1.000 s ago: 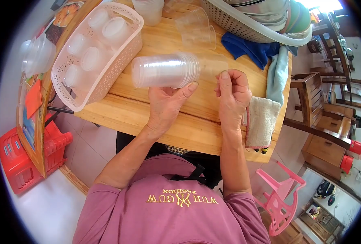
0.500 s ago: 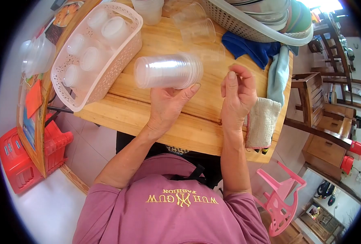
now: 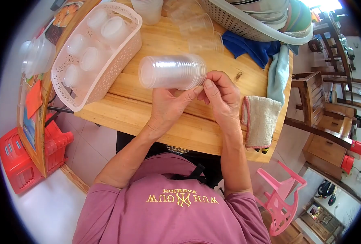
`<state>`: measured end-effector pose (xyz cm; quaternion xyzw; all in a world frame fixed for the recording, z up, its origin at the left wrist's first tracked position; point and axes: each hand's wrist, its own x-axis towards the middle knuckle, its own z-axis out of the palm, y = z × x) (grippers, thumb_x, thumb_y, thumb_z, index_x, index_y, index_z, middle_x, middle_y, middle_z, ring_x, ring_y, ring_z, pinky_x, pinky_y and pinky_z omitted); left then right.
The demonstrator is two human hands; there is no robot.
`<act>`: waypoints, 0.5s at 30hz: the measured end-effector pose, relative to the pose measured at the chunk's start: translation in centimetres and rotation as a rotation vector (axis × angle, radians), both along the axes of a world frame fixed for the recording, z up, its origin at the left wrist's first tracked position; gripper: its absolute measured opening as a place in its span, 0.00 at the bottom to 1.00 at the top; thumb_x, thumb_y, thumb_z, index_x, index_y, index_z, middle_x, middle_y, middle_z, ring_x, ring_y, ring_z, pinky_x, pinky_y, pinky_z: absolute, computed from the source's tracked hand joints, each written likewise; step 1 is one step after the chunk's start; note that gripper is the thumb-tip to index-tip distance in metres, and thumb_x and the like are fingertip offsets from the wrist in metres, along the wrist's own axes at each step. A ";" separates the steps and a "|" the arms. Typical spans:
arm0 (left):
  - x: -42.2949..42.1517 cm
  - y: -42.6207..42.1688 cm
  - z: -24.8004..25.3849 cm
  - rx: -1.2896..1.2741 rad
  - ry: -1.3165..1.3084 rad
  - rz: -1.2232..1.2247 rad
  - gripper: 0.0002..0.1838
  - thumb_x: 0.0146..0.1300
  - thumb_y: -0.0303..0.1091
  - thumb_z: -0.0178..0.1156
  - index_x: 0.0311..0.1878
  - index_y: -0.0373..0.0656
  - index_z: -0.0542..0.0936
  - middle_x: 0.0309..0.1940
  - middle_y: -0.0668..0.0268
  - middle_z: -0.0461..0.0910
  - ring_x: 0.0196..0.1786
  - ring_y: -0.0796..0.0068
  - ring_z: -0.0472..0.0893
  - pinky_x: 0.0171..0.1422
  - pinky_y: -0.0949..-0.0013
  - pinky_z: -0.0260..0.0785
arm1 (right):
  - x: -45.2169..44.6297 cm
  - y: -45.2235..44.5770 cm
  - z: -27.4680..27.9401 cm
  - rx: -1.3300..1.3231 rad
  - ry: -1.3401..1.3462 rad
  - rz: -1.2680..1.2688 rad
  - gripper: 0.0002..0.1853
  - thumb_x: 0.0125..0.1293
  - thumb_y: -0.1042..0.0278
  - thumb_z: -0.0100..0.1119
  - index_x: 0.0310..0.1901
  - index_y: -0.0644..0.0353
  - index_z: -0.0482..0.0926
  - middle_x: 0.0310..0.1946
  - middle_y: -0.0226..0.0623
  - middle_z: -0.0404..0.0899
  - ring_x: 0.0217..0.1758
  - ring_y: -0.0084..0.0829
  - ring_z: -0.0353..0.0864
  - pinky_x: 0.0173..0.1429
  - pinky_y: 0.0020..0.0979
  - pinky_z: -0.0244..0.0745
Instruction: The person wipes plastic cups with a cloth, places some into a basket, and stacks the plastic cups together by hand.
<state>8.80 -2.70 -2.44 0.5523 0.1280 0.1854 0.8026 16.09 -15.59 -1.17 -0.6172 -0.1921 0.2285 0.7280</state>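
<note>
A stack of clear plastic cups (image 3: 168, 72) lies sideways above the wooden table, rims to the right. Beneath it, my left hand (image 3: 168, 106) is closed around the stack, thumb along the rim end. My right hand (image 3: 222, 96) pinches at the rims on the right end, its thumb and fingers pressed together; how many rims they grip cannot be made out. Beyond the stack, several loose clear cups (image 3: 200, 26) lie on the table. Another upright stack of cups (image 3: 148, 11) stands at the far edge.
A pink perforated basket (image 3: 135, 44) with several lidded cups stands on the left. At the back right is a basket (image 3: 245, 22) of metal bowls. A blue cloth (image 3: 245, 46), a light blue cloth (image 3: 277, 75) and a beige cloth (image 3: 263, 122) lie along the table's right side.
My right hand has moved left onto the cup rims and its fingers have closed there. The stack in my left hand has shifted slightly right.
</note>
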 end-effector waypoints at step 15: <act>-0.1 -0.1 0.2 0.020 -0.019 -0.014 0.19 0.62 0.22 0.69 0.55 0.33 0.77 0.48 0.62 0.82 0.50 0.73 0.81 0.55 0.68 0.76 | -0.1 0.1 0.2 -0.052 -0.056 -0.039 0.05 0.74 0.74 0.54 0.43 0.67 0.76 0.31 0.27 0.78 0.33 0.17 0.75 0.39 0.21 0.73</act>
